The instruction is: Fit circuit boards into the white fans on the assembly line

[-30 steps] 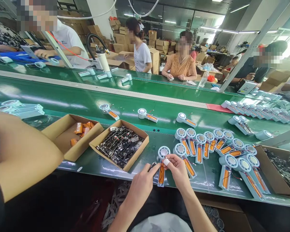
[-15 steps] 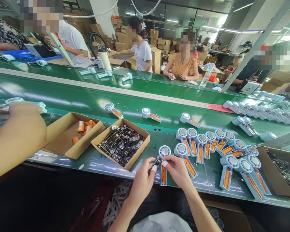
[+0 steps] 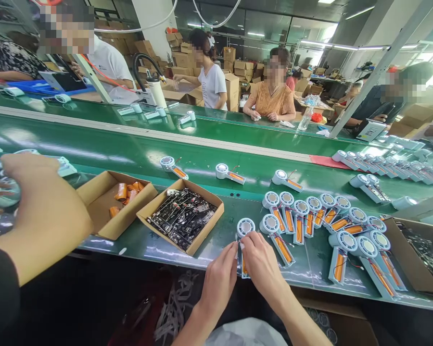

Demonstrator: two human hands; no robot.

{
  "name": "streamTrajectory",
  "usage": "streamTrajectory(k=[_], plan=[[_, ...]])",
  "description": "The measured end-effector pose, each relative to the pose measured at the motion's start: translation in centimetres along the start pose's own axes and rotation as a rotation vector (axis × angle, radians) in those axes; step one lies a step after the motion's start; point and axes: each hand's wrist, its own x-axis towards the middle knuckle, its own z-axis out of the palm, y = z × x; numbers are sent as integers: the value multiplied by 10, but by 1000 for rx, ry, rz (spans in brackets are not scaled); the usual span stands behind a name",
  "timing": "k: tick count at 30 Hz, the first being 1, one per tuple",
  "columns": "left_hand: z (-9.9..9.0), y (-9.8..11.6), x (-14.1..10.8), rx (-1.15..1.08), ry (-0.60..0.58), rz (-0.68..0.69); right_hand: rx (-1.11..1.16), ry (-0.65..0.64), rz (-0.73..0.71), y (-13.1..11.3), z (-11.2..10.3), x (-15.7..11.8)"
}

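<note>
Just below the head of a light-blue fan unit (image 3: pixel 246 227), at the bench's front edge, both hands meet. My left hand (image 3: pixel 222 271) has its fingers pinched together at the unit's left side; whatever they hold is hidden. My right hand (image 3: pixel 261 259) bends over the unit's handle with closed fingertips, covering most of the orange cell inside it. What the right fingers grip cannot be made out. To the left stands a cardboard box of black circuit boards (image 3: pixel 182 216). More fan units with orange cells (image 3: pixel 283 247) lie to the right.
A co-worker's arm (image 3: pixel 46 202) reaches in from the left beside a box of orange cells (image 3: pixel 101 206). Several fan units (image 3: pixel 226 173) lie on the green belt (image 3: pixel 130 144). Another parts box (image 3: pixel 411 259) is at the right. People sit across the belt.
Both hands have closed in over the unit's handle, and the small black board seen between them is now hidden. The units on the belt have shifted slightly right. The co-worker's arm has moved further in.
</note>
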Motion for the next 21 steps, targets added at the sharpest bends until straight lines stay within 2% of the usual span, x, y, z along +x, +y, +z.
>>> streamTrajectory(k=[3, 8, 13, 17, 19, 21], plan=[[-8, -3, 7, -62, -48, 11, 147, -49, 8, 7, -7, 5], [-28, -9, 25, -249, -203, -67, 450, -101, 38, 22, -13, 11], [-30, -15, 32, -301, -259, -59, 496, -75, 18, 24, -7, 11], [-21, -9, 29, -241, -172, -15, 546, -31, 165, 22, -1, 8], [-18, 2, 22, -217, -130, -45, 691, -65, 283, 21, -2, 4], [-19, 15, 13, -235, -146, -91, 918, -134, 395, 22, -5, -1]])
